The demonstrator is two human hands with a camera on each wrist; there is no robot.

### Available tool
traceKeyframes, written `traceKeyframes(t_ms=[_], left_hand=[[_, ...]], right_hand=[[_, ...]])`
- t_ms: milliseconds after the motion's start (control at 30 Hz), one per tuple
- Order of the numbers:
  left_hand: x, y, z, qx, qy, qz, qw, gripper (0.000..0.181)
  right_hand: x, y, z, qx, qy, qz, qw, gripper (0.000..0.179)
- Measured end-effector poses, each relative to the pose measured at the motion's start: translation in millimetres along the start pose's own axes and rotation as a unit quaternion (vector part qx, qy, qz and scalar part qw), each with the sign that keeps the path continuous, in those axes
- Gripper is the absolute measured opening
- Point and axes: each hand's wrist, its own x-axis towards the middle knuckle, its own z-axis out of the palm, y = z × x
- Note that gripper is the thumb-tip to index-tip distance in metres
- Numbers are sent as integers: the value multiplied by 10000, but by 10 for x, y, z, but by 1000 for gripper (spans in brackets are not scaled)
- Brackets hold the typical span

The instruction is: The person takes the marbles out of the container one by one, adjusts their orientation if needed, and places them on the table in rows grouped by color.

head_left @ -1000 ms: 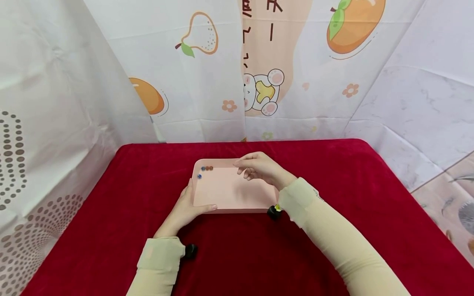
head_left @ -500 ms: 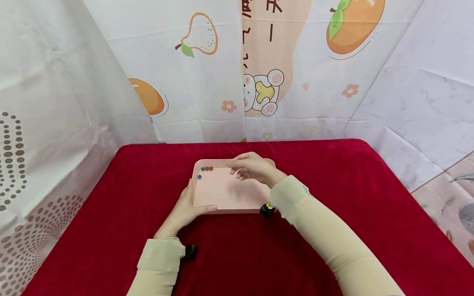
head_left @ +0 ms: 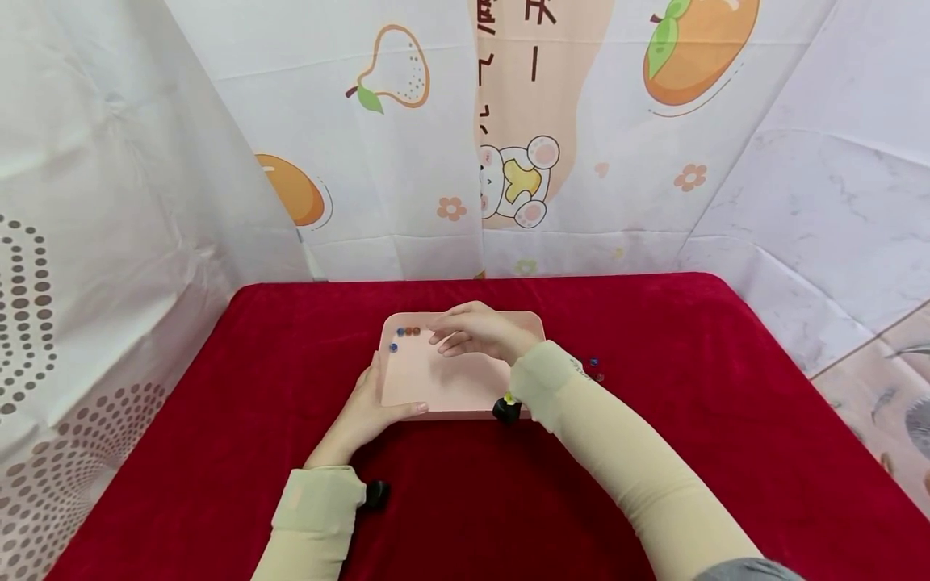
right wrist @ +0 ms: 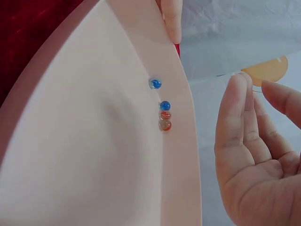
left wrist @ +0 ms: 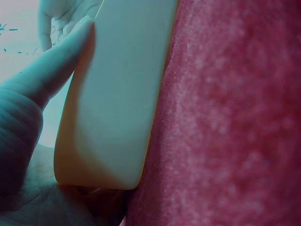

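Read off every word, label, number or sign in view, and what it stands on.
"一": printed backdrop, turned sideways.
"天", probably: same backdrop, sideways, cut by the picture's top edge.
Characters left of these, same backdrop: cut short, unreadable.
Lettering on the right sleeve's cuff: too small to read.
Dark marks in the left wrist view: too blurred to tell.

I see a plain pale-pink tray point(head_left: 417, 379), two blue-swirled marbles point(right wrist: 165, 105) and two orange-red marbles point(right wrist: 165, 125). My head feed gives the tablecloth point(head_left: 697, 363) as solid deep red, the sleeves point(head_left: 617, 452) as cream with pale green cuffs point(head_left: 320, 496). The backdrop point(head_left: 378, 186) reads white to me, printed with orange fruit point(head_left: 697, 52) and peach flowers point(head_left: 451, 208); grey-brown dots pattern the sheet point(head_left: 109, 202) at far left.
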Motion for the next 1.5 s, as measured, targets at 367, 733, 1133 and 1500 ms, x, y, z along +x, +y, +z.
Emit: traceKeyframes(t_ms=[367,733,1133,1500], left_hand=[[-3,6,-6,-8,-41,2,10000,128],[5,2,-8,-23,-44,75,10000,124],[30,0,1,-35,-31,-15,10000,127],[38,-11,-5,-55,7,75,10000,126]], right_hand=[[220,7,82,93,32,10,10000,35],[450,69,128,-187,192,177,9995,30],[645,158,147,-363,159,174,9991,34],[729,253,168,-529,186,374,9977,32]])
